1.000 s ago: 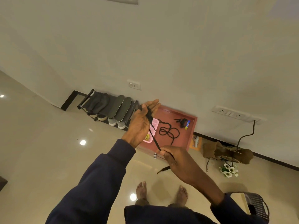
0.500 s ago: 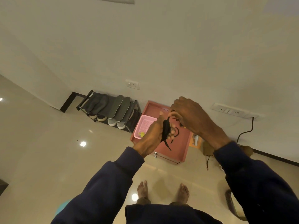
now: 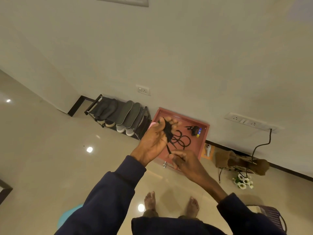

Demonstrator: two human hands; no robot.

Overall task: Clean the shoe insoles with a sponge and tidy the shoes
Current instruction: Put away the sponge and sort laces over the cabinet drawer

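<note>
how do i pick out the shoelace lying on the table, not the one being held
Find the reddish low table against the wall, right of the shoe rack. On its top lies a black shoelace in loose open loops. Unlike the other lace bunched in the left hand, it lies spread out flat.

Counted: one shoe rack [image 3: 92, 106]; four insoles [image 3: 126, 112] on it; two pale shoes [image 3: 121, 128] beneath; two black laces [image 3: 183, 141]; one red worktop [image 3: 204, 133]; two wall sockets [image 3: 143, 90]; two bare feet [image 3: 149, 200].
</note>
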